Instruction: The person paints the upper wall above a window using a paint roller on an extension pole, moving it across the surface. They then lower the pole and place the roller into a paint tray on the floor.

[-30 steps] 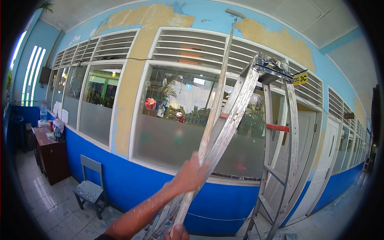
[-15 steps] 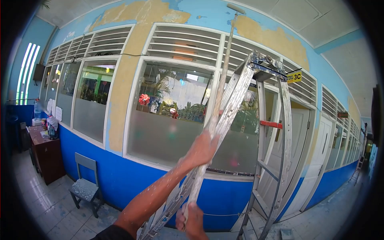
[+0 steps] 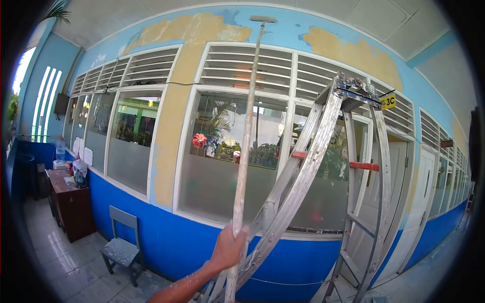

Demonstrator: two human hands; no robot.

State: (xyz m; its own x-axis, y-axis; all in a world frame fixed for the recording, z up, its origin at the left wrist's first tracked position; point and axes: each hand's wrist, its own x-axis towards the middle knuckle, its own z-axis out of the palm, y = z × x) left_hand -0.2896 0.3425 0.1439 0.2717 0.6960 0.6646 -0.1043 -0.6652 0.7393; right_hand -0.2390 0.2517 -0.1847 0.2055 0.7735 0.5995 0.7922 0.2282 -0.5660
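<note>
My left hand (image 3: 227, 247) is closed around a long paint-splattered pole (image 3: 244, 151). The pole rises almost straight up to a roller head (image 3: 263, 19) that rests on the blue strip of wall above the louvred vents. My left forearm, speckled with white paint, comes up from the bottom edge. My right hand is out of the picture. An aluminium stepladder (image 3: 333, 192) stands open just right of the pole, in front of the window.
A grey chair (image 3: 123, 242) stands by the blue lower wall. A wooden desk (image 3: 70, 202) with bottles and papers is at the far left. White doors (image 3: 419, 202) and a yellow 3C sign (image 3: 388, 101) are to the right. The floor is tiled.
The pole has swung left, off the ladder, and now stands nearly vertical. The roller head moved left along the upper wall. My right hand dropped out of view.
</note>
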